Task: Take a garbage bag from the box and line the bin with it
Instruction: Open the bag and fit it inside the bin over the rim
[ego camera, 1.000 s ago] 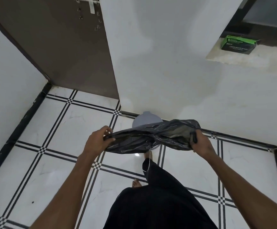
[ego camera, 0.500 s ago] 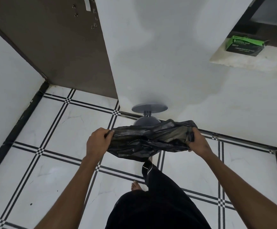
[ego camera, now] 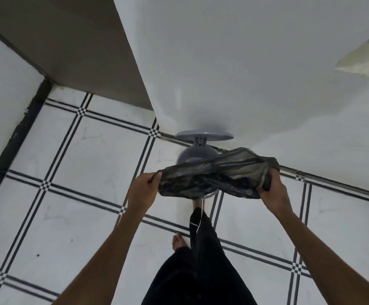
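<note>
While stretched above bin (ego camera: 197, 156), garbage bag (ego camera: 214, 179) spans between left hand (ego camera: 142, 191), right hand (ego camera: 272, 192), both pinching ends.

Garbage bag (ego camera: 218, 175) between both hands, over bin (ego camera: 195, 154)

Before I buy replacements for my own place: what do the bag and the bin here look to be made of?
garbage bag: thin dark plastic film, glossy; it crumples into fine creases, catches light and looks faintly see-through where stretched between the left hand and right hand.
bin: probably moulded grey plastic with a smooth matte finish; the raised lid shows an even sheen, though painted metal cannot be ruled out.
</note>
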Tool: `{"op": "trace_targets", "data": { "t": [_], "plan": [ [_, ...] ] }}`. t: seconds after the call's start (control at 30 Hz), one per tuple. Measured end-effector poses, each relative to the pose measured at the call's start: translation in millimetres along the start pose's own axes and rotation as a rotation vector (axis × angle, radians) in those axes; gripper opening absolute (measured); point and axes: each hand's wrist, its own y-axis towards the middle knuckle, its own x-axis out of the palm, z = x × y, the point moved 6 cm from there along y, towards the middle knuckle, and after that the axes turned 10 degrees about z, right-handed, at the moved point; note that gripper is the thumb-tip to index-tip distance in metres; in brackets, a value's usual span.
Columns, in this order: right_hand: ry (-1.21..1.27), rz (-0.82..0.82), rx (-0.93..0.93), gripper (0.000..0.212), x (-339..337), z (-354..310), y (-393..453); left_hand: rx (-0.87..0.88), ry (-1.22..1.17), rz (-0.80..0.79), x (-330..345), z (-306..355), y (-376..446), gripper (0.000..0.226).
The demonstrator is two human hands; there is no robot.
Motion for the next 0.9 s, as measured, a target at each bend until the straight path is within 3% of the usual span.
{"op": "trace_targets", "data": {
  "t": [0.13,0.37,0.53,0.63,0.73,0.9],
  "plan": [
    [-0.051,-0.022,0.059,0.054,36,23,38,-0.031,-0.004,-0.043,47,-11,24,0.043],
    [-0.169,-0.092,0.067,0.060,117,70,106,-0.213,-0.221,-0.073,150,-57,83,0.031],
    [-0.283,-0.126,0.036,0.076,186,110,161,-0.174,-0.238,-0.124,242,-119,143,0.039],
    [-0.303,-0.110,0.008,0.069,220,123,187,-0.176,-0.270,-0.127,279,-142,180,0.035],
    [-0.252,-0.112,-0.061,0.062,249,124,201,-0.085,-0.187,-0.063,296,-138,200,0.038],
    [-0.174,-0.128,-0.180,0.055,272,117,220,0.319,0.177,0.147,301,-126,212,0.024]
  ]
}}
